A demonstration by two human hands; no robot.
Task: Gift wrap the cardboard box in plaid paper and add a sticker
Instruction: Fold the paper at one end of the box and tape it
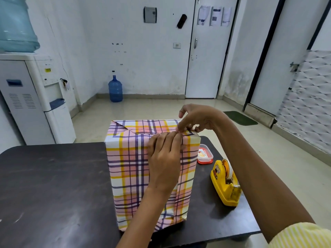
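Note:
The box (130, 169) stands upright on the dark table (53, 185), wrapped in pink, yellow and purple plaid paper. Its top face shows folded triangular flaps. My left hand (163, 158) lies flat against the near face, fingertips pressing at the upper right edge. My right hand (195, 119) reaches over the top right corner, and its thumb and fingertips pinch the paper fold there. What lies between the fingertips is too small to tell. No sticker shows on the box.
A yellow tape dispenser (224, 183) sits on the table right of the box. Behind it is a small clear container with a red base (206, 155). A water cooler (35, 97) stands at the left, and a blue water jug (115, 89) sits on the floor by the far wall.

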